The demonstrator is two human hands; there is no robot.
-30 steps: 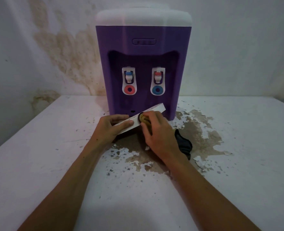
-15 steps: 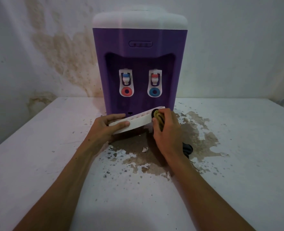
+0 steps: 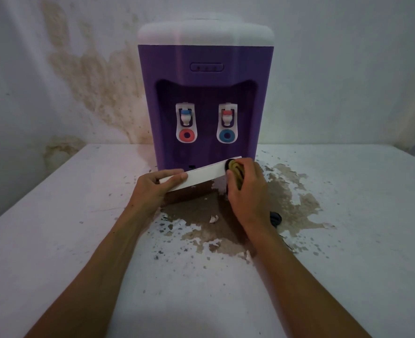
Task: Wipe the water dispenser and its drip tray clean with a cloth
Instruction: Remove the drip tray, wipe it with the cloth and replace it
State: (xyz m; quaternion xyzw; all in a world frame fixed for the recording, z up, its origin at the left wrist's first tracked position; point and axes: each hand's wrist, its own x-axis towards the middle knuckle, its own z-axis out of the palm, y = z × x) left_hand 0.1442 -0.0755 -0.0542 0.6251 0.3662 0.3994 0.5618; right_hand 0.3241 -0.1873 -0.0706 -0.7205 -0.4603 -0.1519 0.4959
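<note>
A purple water dispenser point(image 3: 205, 93) with a white top and two taps stands at the back of the table. In front of its base, the white drip tray point(image 3: 204, 175) is lifted off the table and tilted, right end higher. My left hand point(image 3: 156, 189) grips the tray's left end, thumb over its front face. My right hand point(image 3: 248, 191) holds a bunched yellow-and-dark cloth point(image 3: 235, 173) against the tray's right end. A dark tail of the cloth point(image 3: 274, 218) shows on the table behind my right wrist.
The white table point(image 3: 55, 240) has a large brown patch of peeled paint point(image 3: 292, 203) in front of the dispenser, with loose flakes around it. A stained wall point(image 3: 92, 76) stands close behind the dispenser.
My right hand slid the cloth along the tray from its middle to its right end. The tray's front face has turned back toward me. My left hand keeps its hold.
</note>
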